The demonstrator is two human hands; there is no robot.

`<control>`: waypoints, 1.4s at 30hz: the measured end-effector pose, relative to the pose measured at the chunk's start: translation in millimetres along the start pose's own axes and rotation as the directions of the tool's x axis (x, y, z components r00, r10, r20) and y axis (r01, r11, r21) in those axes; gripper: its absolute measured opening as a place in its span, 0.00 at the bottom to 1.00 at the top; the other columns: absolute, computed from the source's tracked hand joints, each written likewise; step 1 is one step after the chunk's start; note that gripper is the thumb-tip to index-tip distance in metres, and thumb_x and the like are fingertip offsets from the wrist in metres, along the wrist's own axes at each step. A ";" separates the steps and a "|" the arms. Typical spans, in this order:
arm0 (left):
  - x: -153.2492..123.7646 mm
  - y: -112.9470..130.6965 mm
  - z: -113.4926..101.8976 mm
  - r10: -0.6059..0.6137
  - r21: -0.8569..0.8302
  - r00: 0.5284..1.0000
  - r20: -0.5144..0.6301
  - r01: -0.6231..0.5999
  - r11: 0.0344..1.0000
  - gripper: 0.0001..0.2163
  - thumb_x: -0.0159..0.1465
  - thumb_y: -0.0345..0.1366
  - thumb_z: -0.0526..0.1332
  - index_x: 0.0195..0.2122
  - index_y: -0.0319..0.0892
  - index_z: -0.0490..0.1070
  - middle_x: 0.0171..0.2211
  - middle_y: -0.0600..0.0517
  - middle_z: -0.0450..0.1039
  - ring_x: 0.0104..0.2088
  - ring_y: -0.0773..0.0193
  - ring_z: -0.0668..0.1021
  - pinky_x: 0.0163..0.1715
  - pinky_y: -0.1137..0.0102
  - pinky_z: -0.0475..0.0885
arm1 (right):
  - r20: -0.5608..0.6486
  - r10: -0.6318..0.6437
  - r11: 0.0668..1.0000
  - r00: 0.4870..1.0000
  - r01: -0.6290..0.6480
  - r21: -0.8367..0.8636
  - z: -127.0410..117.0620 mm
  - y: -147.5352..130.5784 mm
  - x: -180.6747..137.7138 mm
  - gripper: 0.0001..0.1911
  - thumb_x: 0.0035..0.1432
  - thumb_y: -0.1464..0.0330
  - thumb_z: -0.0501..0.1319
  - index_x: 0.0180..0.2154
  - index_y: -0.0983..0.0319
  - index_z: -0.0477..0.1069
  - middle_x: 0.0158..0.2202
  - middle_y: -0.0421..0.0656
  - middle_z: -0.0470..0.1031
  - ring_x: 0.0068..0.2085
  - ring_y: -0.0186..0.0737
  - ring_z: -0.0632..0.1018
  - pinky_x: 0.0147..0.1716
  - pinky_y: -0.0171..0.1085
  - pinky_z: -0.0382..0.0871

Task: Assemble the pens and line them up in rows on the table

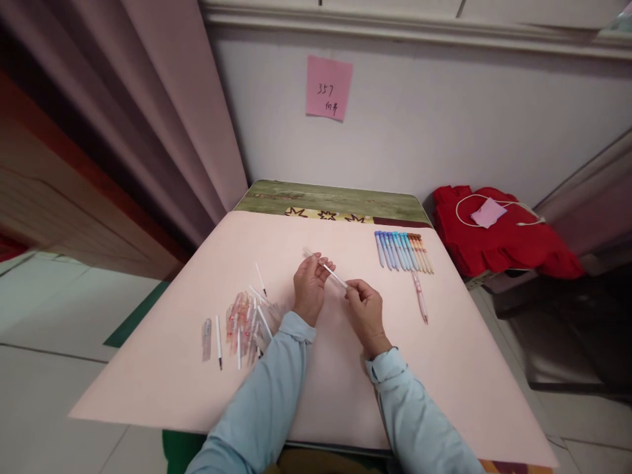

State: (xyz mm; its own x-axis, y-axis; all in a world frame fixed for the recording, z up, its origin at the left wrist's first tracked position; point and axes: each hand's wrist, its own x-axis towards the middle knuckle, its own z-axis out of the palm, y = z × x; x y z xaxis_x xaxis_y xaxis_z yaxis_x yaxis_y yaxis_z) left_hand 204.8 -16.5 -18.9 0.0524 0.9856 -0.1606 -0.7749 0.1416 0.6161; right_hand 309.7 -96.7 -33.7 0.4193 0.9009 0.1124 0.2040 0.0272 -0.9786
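- Rod, slim, white and partly clear, held a little toward 12 o'clock from the middle of the pale pink tabletop, one end aimed at 10, the other at 4.
- Left hand pinches it near the 10 o'clock end between thumb and fingers, a clear tip jutting past; too blurred to tell whether that tip is a separate sleeve.
- Right hand pinches the 4 o'clock end with thumb and forefinger, its other fingers curled in.
- Both pinches are best lined up along the rod, since something so thin could bend or bind under a slanting push.
- A light grip, with small finger movements rather than wrist force, should suit the clear plastic.
- Toward 9 o'clock lies a pile of clear and pinkish pen parts, with a dark-tipped white refill nearer 8; the left sleeve runs just beside the pile, so a careless elbow could scatter it.
- At 2 o'clock stretches a neat row of pens, blue through brown; a pink pen lies just beside it, toward 3, leaving the right forearm room to work.
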 end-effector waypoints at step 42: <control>-26.9 1.4 9.2 -0.056 0.196 0.997 0.044 0.047 0.979 0.14 0.56 0.41 0.70 0.35 0.38 0.71 0.33 0.49 0.78 0.28 0.68 0.78 0.33 0.71 0.72 | -0.052 0.062 0.983 0.997 -0.052 0.176 8.8 -9.4 -10.1 0.21 0.63 0.52 0.56 0.33 0.63 0.74 0.24 0.40 0.73 0.25 0.36 0.72 0.27 0.35 0.67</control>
State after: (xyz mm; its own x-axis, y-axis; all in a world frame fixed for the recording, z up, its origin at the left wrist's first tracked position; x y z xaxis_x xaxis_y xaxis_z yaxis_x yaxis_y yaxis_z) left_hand 208.1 -42.0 -6.6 0.1239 0.9792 -0.1608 -0.6329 0.2028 0.7472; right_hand 295.7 -102.3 -27.2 0.4767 0.8770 0.0606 0.0230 0.0564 -0.9981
